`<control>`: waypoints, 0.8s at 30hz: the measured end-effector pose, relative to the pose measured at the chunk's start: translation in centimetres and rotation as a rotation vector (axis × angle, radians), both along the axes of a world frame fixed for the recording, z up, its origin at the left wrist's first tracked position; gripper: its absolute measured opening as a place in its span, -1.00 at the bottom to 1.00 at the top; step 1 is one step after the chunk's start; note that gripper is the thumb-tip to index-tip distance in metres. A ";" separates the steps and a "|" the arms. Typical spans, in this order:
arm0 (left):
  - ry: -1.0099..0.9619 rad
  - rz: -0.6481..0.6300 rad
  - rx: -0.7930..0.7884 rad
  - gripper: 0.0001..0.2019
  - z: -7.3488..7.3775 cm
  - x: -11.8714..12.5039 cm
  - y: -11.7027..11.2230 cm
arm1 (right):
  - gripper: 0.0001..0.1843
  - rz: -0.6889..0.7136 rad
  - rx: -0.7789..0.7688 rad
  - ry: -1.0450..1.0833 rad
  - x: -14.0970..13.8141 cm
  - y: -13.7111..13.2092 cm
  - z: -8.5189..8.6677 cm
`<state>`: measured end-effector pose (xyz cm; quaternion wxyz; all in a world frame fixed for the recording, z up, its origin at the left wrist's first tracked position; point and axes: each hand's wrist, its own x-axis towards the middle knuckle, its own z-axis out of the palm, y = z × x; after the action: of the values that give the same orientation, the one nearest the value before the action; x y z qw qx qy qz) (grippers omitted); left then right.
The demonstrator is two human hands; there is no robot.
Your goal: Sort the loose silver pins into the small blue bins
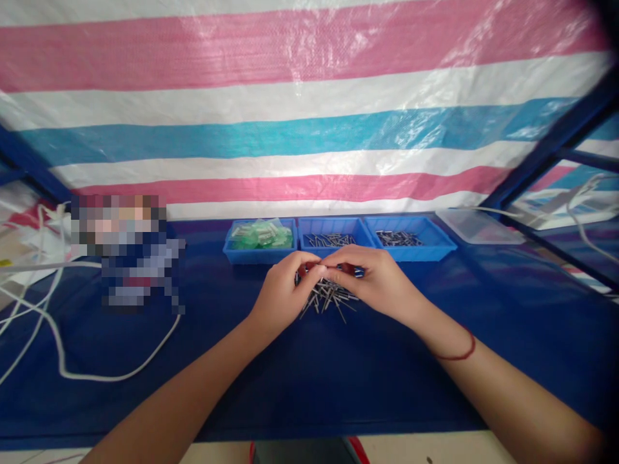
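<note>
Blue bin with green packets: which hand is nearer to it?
Left. The left hand is by the near right corner of the blue bin; the right hand is farther off, to its right.

There are two hands (285, 283), three bins (261, 257), one pin heap (333, 298).

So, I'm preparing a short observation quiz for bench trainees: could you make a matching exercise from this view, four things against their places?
Column one
1. Green packets
2. Dark red cord bracelet
3. Loose pile of metal pins
4. Translucent tray or lid

Column two
A. On the blue tabletop, by the left hand and right hand
B. Right of the rightmost blue bin
C. In the leftmost blue bin
D. Around the right wrist

Pairs: 1-C, 2-D, 3-A, 4-B
</note>
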<state>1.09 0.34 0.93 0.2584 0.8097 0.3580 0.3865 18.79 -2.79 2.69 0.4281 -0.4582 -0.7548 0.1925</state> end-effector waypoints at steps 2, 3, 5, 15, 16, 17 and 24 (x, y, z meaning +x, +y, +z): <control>-0.033 0.009 -0.037 -0.87 0.3 0.0 -0.1 | -0.84 -0.003 -0.071 0.150 -0.3 0.0 -0.2; -0.049 0.013 -0.049 -0.87 0.4 0.0 -0.2 | -0.83 0.000 -0.103 0.224 -0.4 0.0 -0.4; -0.073 0.015 -0.059 -0.89 0.6 0.0 -0.4 | -0.81 0.014 -0.149 0.332 -0.7 0.1 -0.6; -0.158 -0.028 -0.155 -0.91 0.0 0.2 -0.8 | -0.78 -0.011 -0.270 0.739 -1.7 0.4 -1.6; -0.175 -0.033 -0.166 -0.91 -0.2 0.2 -0.8 | -0.77 -0.024 -0.278 0.747 -1.8 0.4 -1.6; -0.191 -0.036 -0.173 -0.91 -0.3 0.3 -0.7 | -0.77 -0.036 -0.277 0.751 -1.8 0.4 -1.6; -0.201 -0.058 -0.183 -0.89 -0.3 0.3 -0.6 | -0.81 0.000 -0.220 0.744 -2.0 0.1 -1.2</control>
<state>1.37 -0.30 0.68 0.3770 0.7498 0.3406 0.4239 16.76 -2.72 1.51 0.6208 -0.4001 -0.5228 0.4256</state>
